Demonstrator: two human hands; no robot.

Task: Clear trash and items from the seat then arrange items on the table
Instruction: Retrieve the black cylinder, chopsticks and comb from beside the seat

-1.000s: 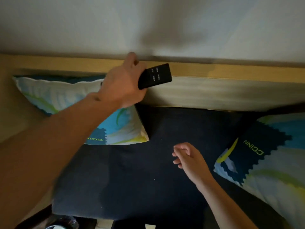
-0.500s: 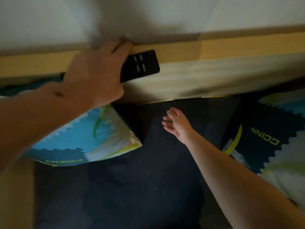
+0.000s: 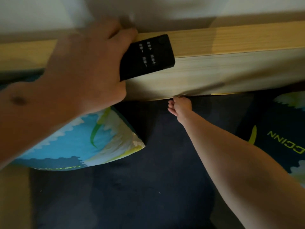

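Note:
My left hand [image 3: 85, 66] is closed around a black remote control [image 3: 148, 55], held up against the top of the wooden seat back [image 3: 231, 63]. White button marks show on the remote's free end. My right hand [image 3: 180, 107] stretches far forward over the dark blue seat cushion [image 3: 148, 187]. Its fingertips sit in the gap where the cushion meets the wooden back. Whether those fingers touch or hold anything in the gap I cannot tell.
A blue, white and green patterned pillow [image 3: 85, 142] leans at the left of the seat, partly under my left arm. A second pillow [image 3: 283, 138] with green lettering lies at the right. A pale wall [image 3: 181, 9] rises behind the wooden back.
My right hand has reached from the middle of the seat to the gap under the wooden back. The view has moved closer. My left hand still holds the remote by the back's top.

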